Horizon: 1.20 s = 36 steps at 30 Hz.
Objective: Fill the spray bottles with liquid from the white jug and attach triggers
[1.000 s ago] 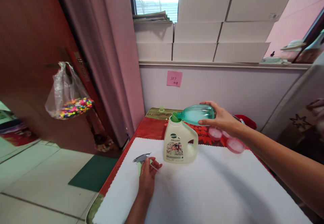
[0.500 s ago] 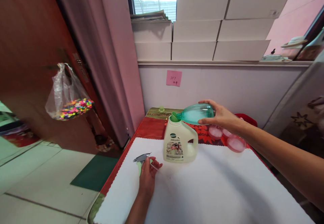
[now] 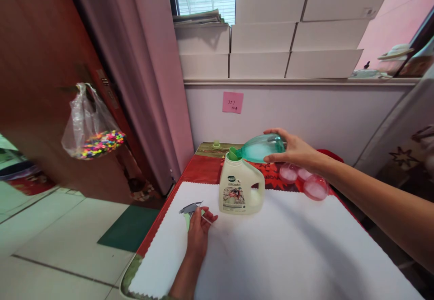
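Note:
My right hand (image 3: 294, 148) is wrapped round the base of a clear teal bottle (image 3: 261, 147), tilted with its neck to the left and slightly down. The bottle's mouth meets the green spout (image 3: 233, 154) in the neck of a cream detergent jug (image 3: 241, 189). Whitish contents show inside the bottle. The jug stands upright on the white mat, its handle to the right. Left of the jug, my left hand (image 3: 200, 230) is closed on a grey and light green spray trigger head (image 3: 190, 208), whose thin tube sticks out past my fingers.
A small green cap (image 3: 216, 144) lies at the table's back left corner. Pink round containers (image 3: 315, 187) stand at the back right. A white mat (image 3: 271, 255) covers the red table. A plastic bag of colourful pieces (image 3: 101, 144) hangs on the door.
The teal bottle is tipped slightly more, its base raised a little by my right hand. My left hand stays with the spray head, and the view has shifted slightly.

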Each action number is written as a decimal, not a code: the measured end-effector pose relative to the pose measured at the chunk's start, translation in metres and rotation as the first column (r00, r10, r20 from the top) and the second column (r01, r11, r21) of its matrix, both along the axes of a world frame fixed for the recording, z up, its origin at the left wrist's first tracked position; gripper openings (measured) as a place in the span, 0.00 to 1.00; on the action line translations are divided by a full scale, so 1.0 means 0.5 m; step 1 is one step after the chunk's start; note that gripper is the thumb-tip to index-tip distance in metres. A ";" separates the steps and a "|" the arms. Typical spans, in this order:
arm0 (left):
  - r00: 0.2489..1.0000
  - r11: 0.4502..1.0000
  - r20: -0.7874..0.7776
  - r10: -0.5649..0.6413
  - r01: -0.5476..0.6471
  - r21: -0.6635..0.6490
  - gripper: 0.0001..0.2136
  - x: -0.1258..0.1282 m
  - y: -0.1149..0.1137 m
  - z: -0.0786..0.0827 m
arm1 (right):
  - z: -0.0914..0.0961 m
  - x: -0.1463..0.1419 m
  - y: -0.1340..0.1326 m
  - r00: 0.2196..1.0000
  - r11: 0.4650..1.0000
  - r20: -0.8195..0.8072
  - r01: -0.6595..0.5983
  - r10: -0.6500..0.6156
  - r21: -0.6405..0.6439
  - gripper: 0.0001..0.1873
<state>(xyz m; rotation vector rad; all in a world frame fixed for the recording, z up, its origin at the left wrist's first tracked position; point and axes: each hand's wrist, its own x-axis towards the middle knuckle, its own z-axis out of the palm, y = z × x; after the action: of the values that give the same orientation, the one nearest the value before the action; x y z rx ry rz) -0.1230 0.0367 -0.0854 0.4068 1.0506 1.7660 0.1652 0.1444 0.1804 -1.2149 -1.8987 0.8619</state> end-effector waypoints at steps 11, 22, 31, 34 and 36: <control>1.000 1.000 0.003 -0.003 0.003 0.000 0.25 -0.001 0.001 -0.010 | 0.035 -0.009 -0.015 0.988 0.999 0.156 -0.004 -0.004 0.053 0.47; 1.000 1.000 -0.011 0.000 0.000 -0.008 0.26 -0.002 0.003 -0.009 | 0.066 -0.020 -0.020 0.953 0.985 0.303 -0.021 -0.031 0.168 0.46; 1.000 1.000 -0.009 -0.001 0.001 -0.006 0.25 -0.001 0.003 -0.010 | 0.097 -0.032 -0.012 0.880 0.949 0.473 -0.125 -0.028 0.289 0.45; 1.000 1.000 -0.006 0.000 0.000 -0.009 0.24 -0.002 0.003 -0.011 | 0.112 -0.040 -0.007 0.842 0.922 0.539 -0.186 -0.029 0.341 0.44; 1.000 1.000 -0.005 -0.003 0.003 -0.012 0.24 -0.003 0.003 -0.011 | 0.122 -0.046 -0.001 0.806 0.889 0.591 -0.250 -0.029 0.384 0.44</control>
<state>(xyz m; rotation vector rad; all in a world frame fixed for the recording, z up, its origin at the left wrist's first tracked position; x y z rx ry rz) -0.1243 0.0380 -0.0911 0.4057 1.0631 1.7567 0.1424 0.1439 0.2415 -1.1536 -2.5038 0.0496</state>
